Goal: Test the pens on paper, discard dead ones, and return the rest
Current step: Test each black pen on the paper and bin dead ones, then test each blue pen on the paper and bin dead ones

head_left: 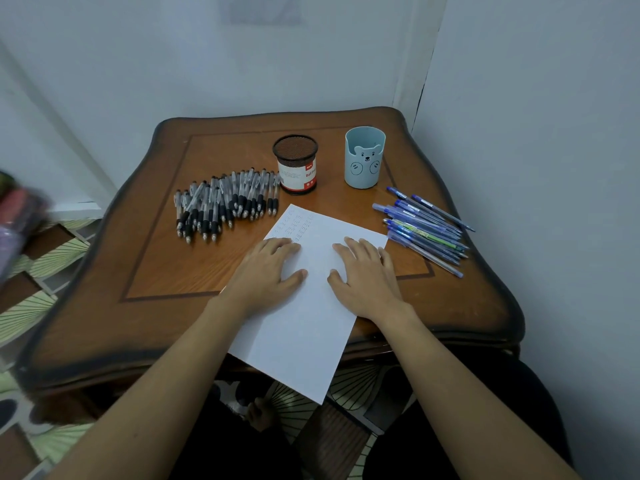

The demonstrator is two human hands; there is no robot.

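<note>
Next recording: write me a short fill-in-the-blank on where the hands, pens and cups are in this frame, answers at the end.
The left hand and right hand both rest flat on the ____. The blue pens lie on the ____ side of the table. The mesh cup stands ____ of the bear cup, beside the black-grip pens.
Answers: paper; right; left.
</note>
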